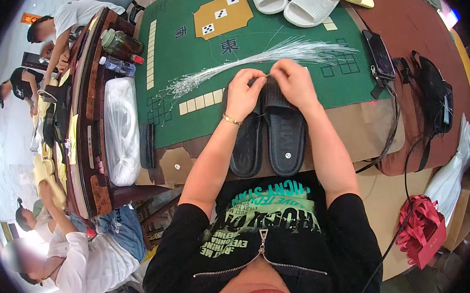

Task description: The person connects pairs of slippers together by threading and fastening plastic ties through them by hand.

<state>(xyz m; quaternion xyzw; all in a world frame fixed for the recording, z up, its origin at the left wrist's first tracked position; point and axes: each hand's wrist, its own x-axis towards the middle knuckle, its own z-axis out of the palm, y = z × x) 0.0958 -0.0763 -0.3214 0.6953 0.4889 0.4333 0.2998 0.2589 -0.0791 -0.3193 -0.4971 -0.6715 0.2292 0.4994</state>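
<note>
Left hand (243, 92) and right hand (293, 82) met above pair of black slippers (271, 130); fingers of both pinched narrow on thin clear strand, likely pulled from bundle of clear plastic ties (263, 56) fanned just beyond, kept within reach. Slippers laid side by side at near edge of green-matted surface (186, 61), heels toward body. Open mat left of hands; white bag (121, 130) at left edge, phone (380, 56) right, white slippers (294, 3) far side.
</note>
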